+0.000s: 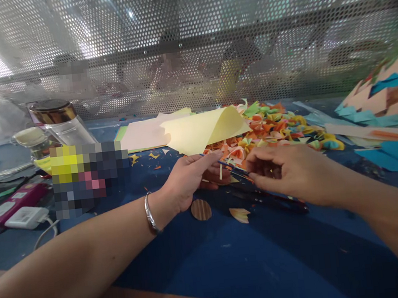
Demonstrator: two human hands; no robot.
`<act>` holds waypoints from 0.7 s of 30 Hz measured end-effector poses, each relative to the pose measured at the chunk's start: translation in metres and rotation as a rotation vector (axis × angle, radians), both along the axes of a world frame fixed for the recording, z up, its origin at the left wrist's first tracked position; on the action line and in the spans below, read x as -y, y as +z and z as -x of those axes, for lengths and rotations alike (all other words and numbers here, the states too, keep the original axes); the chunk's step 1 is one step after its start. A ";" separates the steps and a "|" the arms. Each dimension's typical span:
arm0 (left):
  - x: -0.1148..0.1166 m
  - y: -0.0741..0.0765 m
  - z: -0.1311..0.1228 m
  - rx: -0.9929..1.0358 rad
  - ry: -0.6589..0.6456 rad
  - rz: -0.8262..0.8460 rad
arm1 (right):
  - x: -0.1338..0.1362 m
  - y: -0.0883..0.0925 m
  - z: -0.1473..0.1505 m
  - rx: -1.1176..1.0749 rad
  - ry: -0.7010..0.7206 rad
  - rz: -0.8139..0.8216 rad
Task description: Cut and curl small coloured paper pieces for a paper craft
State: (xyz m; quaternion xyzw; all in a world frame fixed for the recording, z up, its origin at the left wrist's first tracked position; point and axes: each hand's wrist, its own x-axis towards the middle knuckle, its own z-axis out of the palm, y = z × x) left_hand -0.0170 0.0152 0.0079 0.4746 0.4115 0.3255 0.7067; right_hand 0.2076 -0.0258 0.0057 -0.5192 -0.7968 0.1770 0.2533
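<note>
My left hand [198,175], with a silver bangle [151,213] at its wrist, is closed in a pinch. Between its fingertips and my right hand [275,169] runs a thin dark blue strip [227,165], too small to identify surely. A short pale strip [220,172] hangs beside the left fingertips. The right fingers are also closed, pinching the strip's other end. Below the hands lie a round striped disc [201,210] and a small folded cream paper piece [240,215]. A dark slender object [299,205] lies partly hidden beneath my right hand.
Behind the hands are a heap of colourful folded paper pieces [274,124] and a stack of paper sheets [144,133] with a curled yellow sheet [204,127]. Left stand a glass bottle [67,127] and a white charger [27,217]. Right are layered paper points [389,96]. A perforated metal screen [191,78] rises behind.
</note>
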 end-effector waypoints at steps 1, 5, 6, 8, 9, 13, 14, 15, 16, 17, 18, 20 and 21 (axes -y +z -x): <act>0.000 -0.001 0.000 -0.008 0.003 -0.009 | 0.000 0.000 0.000 0.005 0.009 0.004; 0.002 -0.003 -0.001 -0.054 0.027 -0.060 | 0.000 0.001 0.003 0.001 0.036 0.039; 0.003 -0.003 -0.001 -0.065 0.034 -0.067 | 0.000 0.001 0.003 0.002 0.042 0.043; 0.004 -0.003 -0.002 -0.081 0.053 -0.073 | 0.000 0.001 0.004 0.012 0.052 0.035; 0.005 -0.002 -0.002 -0.085 0.058 -0.073 | 0.000 0.001 0.004 0.018 0.055 0.027; 0.006 0.000 -0.001 -0.078 0.045 -0.069 | 0.001 0.001 0.004 0.029 0.055 0.016; 0.006 0.000 -0.001 -0.077 0.034 -0.065 | 0.001 0.002 0.004 0.028 0.055 0.017; 0.005 0.001 0.000 -0.076 0.026 -0.061 | 0.001 0.002 0.004 0.027 0.055 0.020; 0.005 0.001 0.000 -0.075 0.017 -0.054 | 0.001 0.003 0.004 0.027 0.055 0.025; 0.004 0.002 0.001 -0.073 0.005 -0.046 | 0.001 0.003 0.004 0.027 0.054 0.027; 0.003 0.002 0.001 -0.067 -0.008 -0.041 | 0.000 0.004 0.003 0.029 0.051 0.027; 0.001 0.002 0.002 -0.047 -0.038 -0.040 | 0.001 0.003 0.002 0.030 0.040 0.007; 0.001 0.002 0.003 -0.034 -0.058 -0.046 | 0.001 0.002 0.001 0.028 0.034 -0.006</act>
